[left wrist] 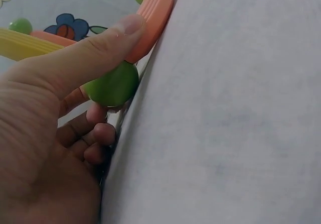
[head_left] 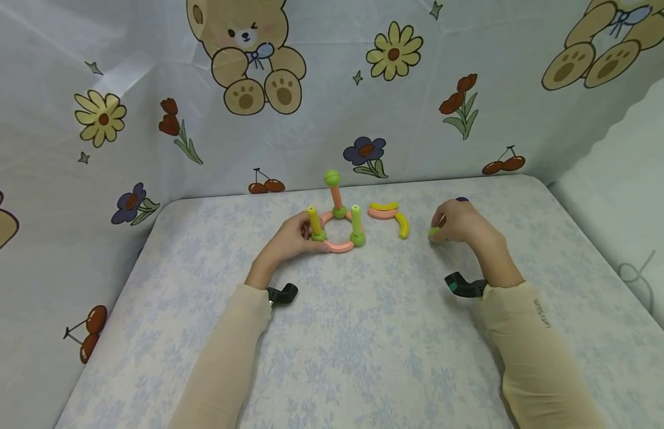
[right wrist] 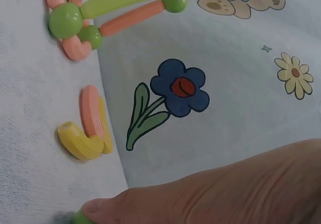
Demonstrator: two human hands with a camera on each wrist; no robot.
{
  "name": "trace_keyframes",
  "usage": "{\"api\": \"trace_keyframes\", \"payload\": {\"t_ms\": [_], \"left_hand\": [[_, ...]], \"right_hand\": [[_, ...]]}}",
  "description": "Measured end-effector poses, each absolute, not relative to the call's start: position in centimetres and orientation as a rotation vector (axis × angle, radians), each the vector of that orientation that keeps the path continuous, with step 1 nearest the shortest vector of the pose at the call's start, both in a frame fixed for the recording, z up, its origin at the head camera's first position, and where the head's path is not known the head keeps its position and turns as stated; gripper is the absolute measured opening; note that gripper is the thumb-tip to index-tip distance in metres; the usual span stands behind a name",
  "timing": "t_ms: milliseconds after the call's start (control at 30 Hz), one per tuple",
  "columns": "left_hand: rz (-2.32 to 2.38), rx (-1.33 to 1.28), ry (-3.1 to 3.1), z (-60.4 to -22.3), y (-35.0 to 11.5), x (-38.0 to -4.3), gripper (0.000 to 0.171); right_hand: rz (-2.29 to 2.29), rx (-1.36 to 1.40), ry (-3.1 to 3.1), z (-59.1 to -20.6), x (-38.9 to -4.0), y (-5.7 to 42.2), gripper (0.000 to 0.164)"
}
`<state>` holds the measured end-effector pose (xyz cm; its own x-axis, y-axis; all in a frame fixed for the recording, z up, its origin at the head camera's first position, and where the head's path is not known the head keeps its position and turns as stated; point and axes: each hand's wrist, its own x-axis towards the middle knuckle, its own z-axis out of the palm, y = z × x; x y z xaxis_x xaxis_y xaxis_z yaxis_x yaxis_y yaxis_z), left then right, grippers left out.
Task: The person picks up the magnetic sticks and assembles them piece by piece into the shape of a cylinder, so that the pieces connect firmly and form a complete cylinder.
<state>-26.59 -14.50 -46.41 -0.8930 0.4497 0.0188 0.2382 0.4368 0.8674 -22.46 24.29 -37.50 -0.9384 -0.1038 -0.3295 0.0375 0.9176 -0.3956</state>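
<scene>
A toy frame of pink curved pieces [head_left: 339,247] joined in a ring by green balls [head_left: 357,239] stands on the table. From it rise a yellow stick [head_left: 314,221], a light green stick [head_left: 356,218] and a pink stick [head_left: 336,198] topped by a green ball [head_left: 332,177]. My left hand [head_left: 290,238] grips the frame's near-left corner, its thumb across a pink curved piece [left wrist: 156,15] and fingers by the green ball [left wrist: 114,85]. Farther right, my right hand [head_left: 461,223] pinches a loose green ball [head_left: 433,231] at the tabletop; it is mostly hidden in the right wrist view.
Between the frame and my right hand lie a pink curved piece [head_left: 382,213] and two yellow curved pieces [head_left: 402,226], close together. A cloth printed with bears and flowers [head_left: 321,119] hangs behind the patterned table [head_left: 374,345]. A thin cable [head_left: 638,275] shows at the far right.
</scene>
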Motion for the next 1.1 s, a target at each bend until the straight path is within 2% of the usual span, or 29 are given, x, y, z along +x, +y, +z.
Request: {"api": "trace_keyframes", "payload": {"t_ms": [233, 500, 800, 933, 1100], "left_hand": [[1.425, 0.642, 2.46, -46.3, -14.5, -26.4, 0.042], [1.408, 0.681, 2.443, -46.5, -14.6, -26.2, 0.041], [1.394, 0.735, 2.382, -46.5, -14.5, -26.3, 0.041], [1.399, 0.748, 2.384, -46.4, -14.5, -26.4, 0.04], [1.391, 0.753, 2.377, -46.2, -14.4, -26.4, 0.04]], "right_hand": [[-0.668, -0.099, 2.837, -37.4, -22.7, 23.9, 0.031], [-1.224, -0.309, 3.034, -36.4, -21.3, 20.1, 0.033], [-1.79, -0.788, 2.962, -36.3, -19.6, 15.3, 0.033], [-1.812, -0.89, 2.916, -36.5, -19.2, 14.2, 0.034], [-1.673, -0.866, 2.959, -37.2, -19.1, 13.6, 0.034]]}}
